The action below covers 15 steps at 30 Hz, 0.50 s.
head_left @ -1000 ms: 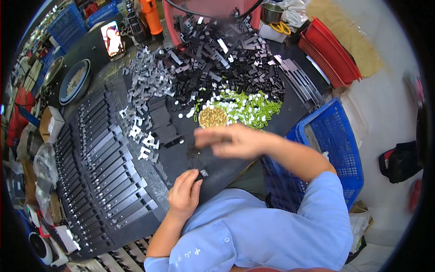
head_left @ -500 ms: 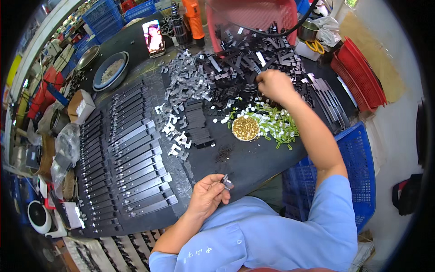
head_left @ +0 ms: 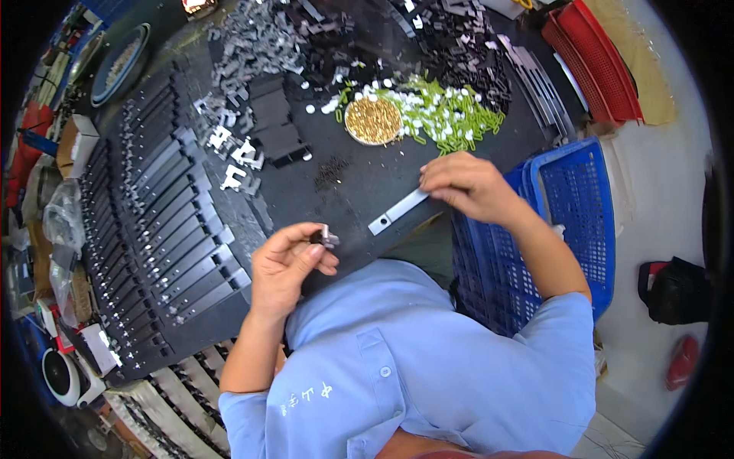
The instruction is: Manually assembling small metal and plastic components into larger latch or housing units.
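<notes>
metal strip (head_left: 404, 207), flat and pale with a dark hole near its free end, is now pinched between the thumb and fingers of your right hand (head_left: 474, 187). half a second ago that hand was up over the pile of dark parts (head_left: 474, 65); now it is back at the near side of the table (head_left: 287, 195), by the blue crate (head_left: 596, 229). your left hand (head_left: 281, 268) keeps its pinch on a small metal part (head_left: 329, 236), as it did before, though it now sits a little farther left in view. your hands are apart; the strip lies between them, held over the table's near edge, its holed end pointing toward the small part without touching it. the view is also tipped lower, so the lit phone (head_left: 197, 6) is cut by the upper edge. the dish (head_left: 374, 143) of gold-coloured pieces (head_left: 373, 117) stands beside the green loops (head_left: 462, 134), as before.

as for writing, your blue shirt (head_left: 459, 344) bears a short line of white characters (head_left: 327, 390) on the chest. any marking on the strip or the small part is too small to tell.
</notes>
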Available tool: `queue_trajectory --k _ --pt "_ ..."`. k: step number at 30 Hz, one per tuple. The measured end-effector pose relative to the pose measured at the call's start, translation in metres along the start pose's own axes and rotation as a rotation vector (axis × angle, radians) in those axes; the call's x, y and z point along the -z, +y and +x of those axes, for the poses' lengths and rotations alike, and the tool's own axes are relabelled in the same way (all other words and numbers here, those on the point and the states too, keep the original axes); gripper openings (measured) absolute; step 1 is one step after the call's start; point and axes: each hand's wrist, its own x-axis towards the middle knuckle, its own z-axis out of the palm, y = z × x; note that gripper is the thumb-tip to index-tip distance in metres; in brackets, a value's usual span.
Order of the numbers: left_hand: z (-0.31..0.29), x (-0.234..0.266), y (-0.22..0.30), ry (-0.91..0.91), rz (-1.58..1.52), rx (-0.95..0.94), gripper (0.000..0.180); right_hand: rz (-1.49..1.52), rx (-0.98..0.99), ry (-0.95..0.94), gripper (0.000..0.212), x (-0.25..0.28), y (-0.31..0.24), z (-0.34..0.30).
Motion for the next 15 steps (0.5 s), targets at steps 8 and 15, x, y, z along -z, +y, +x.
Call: queue_trajectory --k 8,15 --pt "0.007 -0.019 -0.001 0.082 0.309 0.033 0.025 -0.355 0.066 -0.135 0.035 -0.037 -0.026 0.004" --pt "0.014 -0.029 -0.004 0.087 0.871 -0.218 0.026 -0.163 0.14 -0.034 0.03 -0.056 -0.036 0.009"
